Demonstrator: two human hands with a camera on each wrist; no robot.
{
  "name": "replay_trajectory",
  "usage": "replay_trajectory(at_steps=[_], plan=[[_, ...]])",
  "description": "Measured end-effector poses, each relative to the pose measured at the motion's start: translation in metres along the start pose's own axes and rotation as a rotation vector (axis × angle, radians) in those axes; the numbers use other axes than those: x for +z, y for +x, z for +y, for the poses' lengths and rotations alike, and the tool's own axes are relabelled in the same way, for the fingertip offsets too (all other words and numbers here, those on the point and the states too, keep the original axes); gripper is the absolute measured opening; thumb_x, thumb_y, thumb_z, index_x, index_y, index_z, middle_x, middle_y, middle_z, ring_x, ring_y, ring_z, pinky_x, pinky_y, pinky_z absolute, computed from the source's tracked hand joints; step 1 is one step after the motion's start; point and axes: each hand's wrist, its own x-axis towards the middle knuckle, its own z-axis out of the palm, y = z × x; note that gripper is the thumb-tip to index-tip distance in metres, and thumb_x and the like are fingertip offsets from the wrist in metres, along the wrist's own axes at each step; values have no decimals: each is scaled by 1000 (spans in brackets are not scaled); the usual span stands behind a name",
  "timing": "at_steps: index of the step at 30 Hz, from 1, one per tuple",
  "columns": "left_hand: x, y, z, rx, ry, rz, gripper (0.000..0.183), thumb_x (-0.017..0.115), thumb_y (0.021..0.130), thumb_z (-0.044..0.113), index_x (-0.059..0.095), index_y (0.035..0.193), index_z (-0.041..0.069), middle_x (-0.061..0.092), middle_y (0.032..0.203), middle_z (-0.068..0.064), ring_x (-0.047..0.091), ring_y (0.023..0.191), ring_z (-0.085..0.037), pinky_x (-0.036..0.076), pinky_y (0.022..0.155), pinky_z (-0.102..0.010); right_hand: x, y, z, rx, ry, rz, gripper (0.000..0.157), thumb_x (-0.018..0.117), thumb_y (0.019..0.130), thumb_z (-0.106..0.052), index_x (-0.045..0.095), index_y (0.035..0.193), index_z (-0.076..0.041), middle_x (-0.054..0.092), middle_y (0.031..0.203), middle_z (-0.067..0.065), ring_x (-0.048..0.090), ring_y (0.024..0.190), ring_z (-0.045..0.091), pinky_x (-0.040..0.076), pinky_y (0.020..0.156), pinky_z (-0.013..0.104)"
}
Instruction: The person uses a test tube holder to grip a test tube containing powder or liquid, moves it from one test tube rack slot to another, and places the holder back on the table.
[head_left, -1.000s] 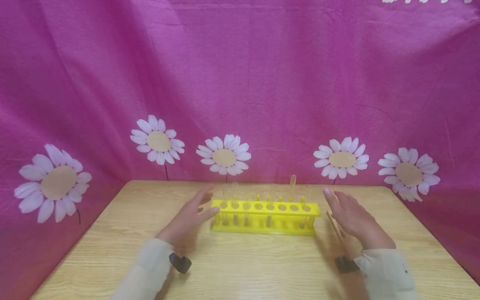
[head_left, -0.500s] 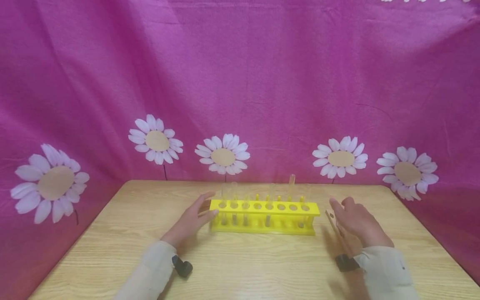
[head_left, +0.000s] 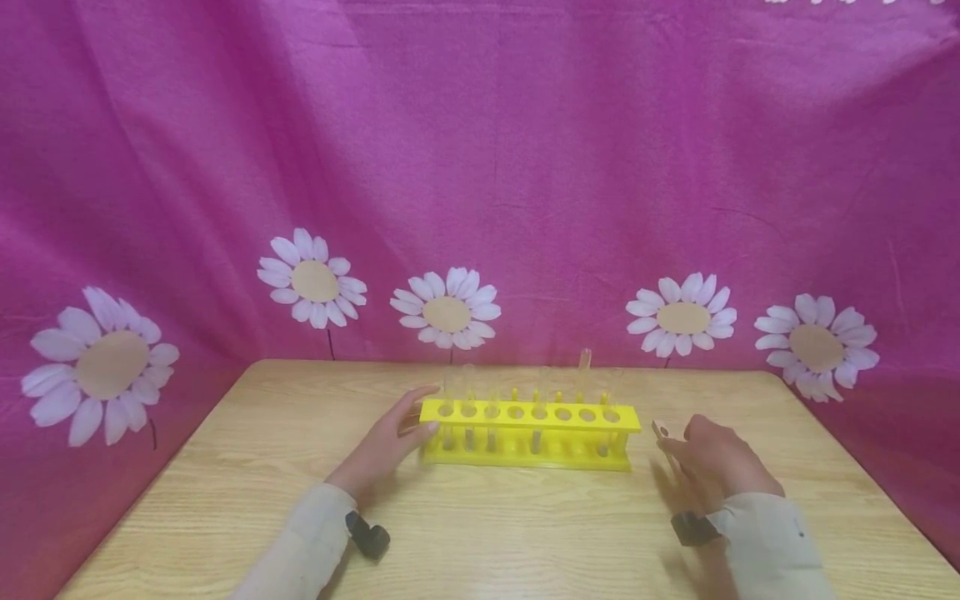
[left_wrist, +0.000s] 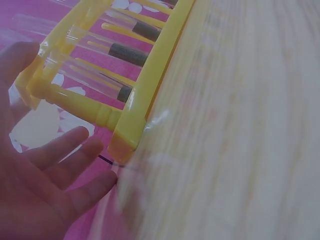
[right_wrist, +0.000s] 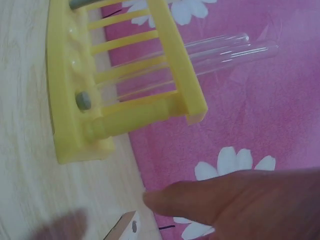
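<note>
A yellow test tube rack (head_left: 529,417) stands mid-table, with several clear test tubes (left_wrist: 102,75) in it. My left hand (head_left: 378,454) is at its left end, thumb by the top plate's edge. In the left wrist view the other fingers are spread loosely by the end post, not wrapped round it. To the right of the rack, my right hand (head_left: 723,462) is bent over a narrow wooden piece with a hole, like a test tube clamp (head_left: 660,430). One finger (right_wrist: 172,200) shows near that clamp's end in the right wrist view. The hand hides most of the clamp.
The wooden table (head_left: 517,533) runs back to a pink curtain (head_left: 540,183) printed with white flowers. Some tubes, one of them a taller tube (head_left: 585,363), stick up above the rack. Dark bands are on both wrists.
My right hand has come down and its fingers have bent in over the wooden clamp. My left hand has shifted slightly and drawn its fingers in at the rack's left end. The rack stays put.
</note>
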Motion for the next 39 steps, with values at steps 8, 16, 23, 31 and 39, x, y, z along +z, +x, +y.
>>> replay_trajectory(at_steps=[8,16,23,31,39], plan=[[2,-3,-4,-6,3,15,49,55,88,63,42,135,55,34,150,16,36,137,-24,24,108,-64,4,0,-1,5,-14,2,36,56,93,-34,53,95,2,52,76,11,49,69,24,43,60,33],[1,-1,-11,40,-68,0,46,55,92,54,43,137,52,35,149,16,37,136,-26,23,107,-66,5,-1,3,11,-36,50,32,65,88,-26,56,93,4,52,75,11,49,68,25,43,59,34],[0,0,-13,44,-101,-10,47,57,93,51,43,138,48,40,146,13,48,126,-21,27,106,-63,6,2,6,-11,-101,100,26,68,80,-21,59,84,2,53,72,11,50,65,25,42,57,35],[-1,1,-16,54,-141,-28,48,57,95,46,43,141,44,38,148,10,49,125,-22,29,106,-60,7,4,5,18,-147,102,20,66,77,-16,58,82,2,54,73,12,51,65,27,42,57,37],[-1,2,-19,45,-148,-33,46,57,95,47,43,139,48,35,149,13,47,127,-22,26,106,-64,9,9,7,43,-178,98,23,69,75,-19,59,82,0,55,73,12,51,66,28,42,59,40]])
